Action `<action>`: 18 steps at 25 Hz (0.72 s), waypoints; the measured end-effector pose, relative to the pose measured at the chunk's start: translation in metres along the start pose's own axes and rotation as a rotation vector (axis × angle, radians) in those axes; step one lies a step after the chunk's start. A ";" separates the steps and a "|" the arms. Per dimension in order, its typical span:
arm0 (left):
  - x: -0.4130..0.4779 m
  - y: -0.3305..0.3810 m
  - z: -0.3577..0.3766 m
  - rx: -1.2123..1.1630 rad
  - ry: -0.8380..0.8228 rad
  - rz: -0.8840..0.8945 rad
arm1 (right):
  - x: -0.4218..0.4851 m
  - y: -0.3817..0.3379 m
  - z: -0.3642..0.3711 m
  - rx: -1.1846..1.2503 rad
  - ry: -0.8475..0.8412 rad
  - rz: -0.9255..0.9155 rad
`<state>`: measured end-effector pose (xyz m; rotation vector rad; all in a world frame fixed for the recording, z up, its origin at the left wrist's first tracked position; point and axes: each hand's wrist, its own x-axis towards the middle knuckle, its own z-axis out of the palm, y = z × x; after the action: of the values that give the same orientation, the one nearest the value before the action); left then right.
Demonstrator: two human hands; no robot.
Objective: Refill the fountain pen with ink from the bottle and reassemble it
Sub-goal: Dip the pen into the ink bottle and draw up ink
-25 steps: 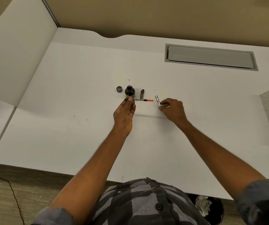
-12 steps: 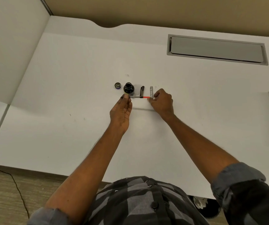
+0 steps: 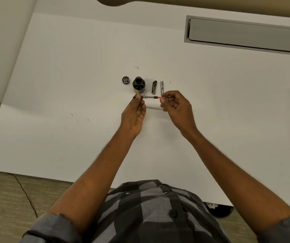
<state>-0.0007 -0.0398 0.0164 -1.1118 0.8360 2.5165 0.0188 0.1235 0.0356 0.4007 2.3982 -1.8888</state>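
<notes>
In the head view, the person is holding the pen's inner section (image 3: 149, 97) level just near of the open ink bottle (image 3: 138, 84), so the filling step seems to be in hand; next the nib end likely needs dipping into the bottle. The left hand (image 3: 134, 114) is pinching the nib end with narrow fingers (image 3: 138, 96), while the right hand (image 3: 175, 106) is pinching the red converter knob; the barrel (image 3: 162, 86), cap (image 3: 154, 87) and bottle lid (image 3: 125, 80) are lying on the surface (image 3: 70, 76).

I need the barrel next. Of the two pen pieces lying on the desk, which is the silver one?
The silver piece is the rightmost, its near end beside the right hand. The dark clipped piece lies between it and the ink bottle.
</notes>
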 end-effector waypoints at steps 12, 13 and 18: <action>0.017 0.020 0.002 1.111 -0.013 1.094 | 0.050 -0.077 -0.004 -0.370 0.099 -0.409; 0.025 0.026 0.006 1.150 -0.032 1.137 | 0.055 -0.080 0.000 -0.430 0.071 -0.440; 0.052 0.032 0.012 1.239 -0.046 1.218 | 0.072 -0.086 0.015 -0.659 -0.051 -0.488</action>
<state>-0.0571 -0.0570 -0.0028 -0.0120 3.0290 1.6951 -0.0732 0.1027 0.0982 -0.2959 3.0631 -1.0544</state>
